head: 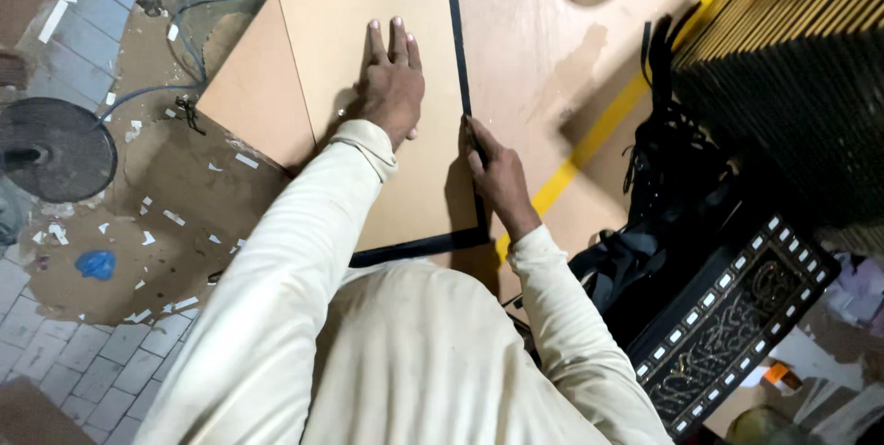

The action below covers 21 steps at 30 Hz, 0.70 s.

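A tan board [359, 31] lies on a larger wooden worktop [534, 49]. Black edge tape [458, 49] runs along the board's right side and its near edge. My left hand [390, 86] rests flat on the board, fingers together and pointing away from me. My right hand [493, 169] presses on the black tape at the board's right edge, fingertips pinched against the strip. Both arms wear cream sleeves.
A stack of dark ribbed panels [792, 68] fills the right. Below it lie tangled black strips [663, 187] and an ornate black patterned frame [737, 316]. Yellow tape [589, 141] crosses the worktop. A round fan base [55, 146] stands on the littered floor at left.
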Tool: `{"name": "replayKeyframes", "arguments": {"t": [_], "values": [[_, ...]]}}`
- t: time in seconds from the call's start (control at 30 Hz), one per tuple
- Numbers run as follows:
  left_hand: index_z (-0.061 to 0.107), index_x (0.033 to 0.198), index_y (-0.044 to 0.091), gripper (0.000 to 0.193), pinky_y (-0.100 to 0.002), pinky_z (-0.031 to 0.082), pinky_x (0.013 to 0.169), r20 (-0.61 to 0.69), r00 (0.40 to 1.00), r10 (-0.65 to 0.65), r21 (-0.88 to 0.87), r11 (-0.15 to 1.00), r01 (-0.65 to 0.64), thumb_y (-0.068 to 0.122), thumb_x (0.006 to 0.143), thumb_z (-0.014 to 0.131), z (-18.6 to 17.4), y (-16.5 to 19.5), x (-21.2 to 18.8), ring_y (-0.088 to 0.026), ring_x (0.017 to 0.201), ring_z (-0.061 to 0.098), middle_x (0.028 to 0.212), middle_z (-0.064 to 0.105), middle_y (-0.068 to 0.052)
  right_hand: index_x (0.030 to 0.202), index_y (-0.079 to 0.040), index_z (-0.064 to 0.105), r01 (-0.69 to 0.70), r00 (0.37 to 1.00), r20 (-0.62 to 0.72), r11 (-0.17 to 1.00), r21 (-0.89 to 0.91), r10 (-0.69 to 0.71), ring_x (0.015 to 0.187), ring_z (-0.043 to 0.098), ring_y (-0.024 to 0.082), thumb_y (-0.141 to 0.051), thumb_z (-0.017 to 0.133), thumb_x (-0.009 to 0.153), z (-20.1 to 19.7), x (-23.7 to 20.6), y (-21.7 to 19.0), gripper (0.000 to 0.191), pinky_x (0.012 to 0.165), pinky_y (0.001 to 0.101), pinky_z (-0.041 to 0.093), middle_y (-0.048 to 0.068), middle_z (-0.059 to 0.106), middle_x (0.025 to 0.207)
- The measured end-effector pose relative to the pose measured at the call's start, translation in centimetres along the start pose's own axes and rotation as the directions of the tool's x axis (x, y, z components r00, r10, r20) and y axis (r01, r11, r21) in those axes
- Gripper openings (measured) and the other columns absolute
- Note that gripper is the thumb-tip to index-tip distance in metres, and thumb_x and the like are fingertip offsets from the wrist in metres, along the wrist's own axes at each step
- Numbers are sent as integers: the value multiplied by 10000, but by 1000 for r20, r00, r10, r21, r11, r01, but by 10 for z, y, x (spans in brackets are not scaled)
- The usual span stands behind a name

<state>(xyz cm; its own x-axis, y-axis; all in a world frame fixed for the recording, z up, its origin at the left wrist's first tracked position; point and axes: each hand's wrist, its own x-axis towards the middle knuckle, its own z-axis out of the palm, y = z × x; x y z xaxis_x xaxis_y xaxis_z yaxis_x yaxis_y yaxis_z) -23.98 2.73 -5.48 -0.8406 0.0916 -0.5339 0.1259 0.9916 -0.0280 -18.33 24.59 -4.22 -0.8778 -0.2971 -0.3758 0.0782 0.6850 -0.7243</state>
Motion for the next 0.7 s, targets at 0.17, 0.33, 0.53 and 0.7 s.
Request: {"name": "replayKeyframes", "arguments": {"t": [0.17, 0.33, 0.53, 0.7], "values": [[85, 1598, -104, 1653, -564, -14, 1228, 5, 999, -48, -84, 995, 48, 424, 354, 1037, 13, 8, 7, -579, 1492, 9, 1644, 37, -369, 1462, -142, 557, 121, 990, -65, 992, -28, -123, 1082, 717, 376, -88, 636, 924, 10, -127, 63, 547, 891, 409, 581, 212, 717, 1198], [201, 1639, -15, 1546, -547, 62, 1276, -235, 966, -109, -338, 941, 23, 388, 385, 1011, 42, 14, -14, -570, 1528, 58, 1691, 117, -330, 1445, -158, 561, 2, 999, -45, 995, -104, -6, 970, 713, 395, -79, 660, 874, 17, -220, 95, 585, 811, 431, 573, 222, 723, 1085], [241, 1614, 23, 1328, -734, 17, 1201, -326, 774, -542, -697, 691, 191, 531, 659, 1012, 79, 29, -95, -528, 1527, -43, 1662, 16, -372, 1433, -192, 606, -11, 999, -51, 1000, 1, 11, 953, 739, 382, -112, 659, 912, 0, -246, 89, 530, 808, 435, 585, 220, 739, 1026], [44, 1596, -35, 1435, -597, 117, 1189, 15, 602, -798, -941, 193, 279, 362, 633, 1030, 135, 51, -171, -544, 1472, -35, 1562, -36, -465, 1315, -106, 604, 97, 934, -338, 992, -80, -119, 897, 705, 412, -200, 744, 897, 0, -232, 86, 451, 745, 469, 559, 224, 724, 986]]}}
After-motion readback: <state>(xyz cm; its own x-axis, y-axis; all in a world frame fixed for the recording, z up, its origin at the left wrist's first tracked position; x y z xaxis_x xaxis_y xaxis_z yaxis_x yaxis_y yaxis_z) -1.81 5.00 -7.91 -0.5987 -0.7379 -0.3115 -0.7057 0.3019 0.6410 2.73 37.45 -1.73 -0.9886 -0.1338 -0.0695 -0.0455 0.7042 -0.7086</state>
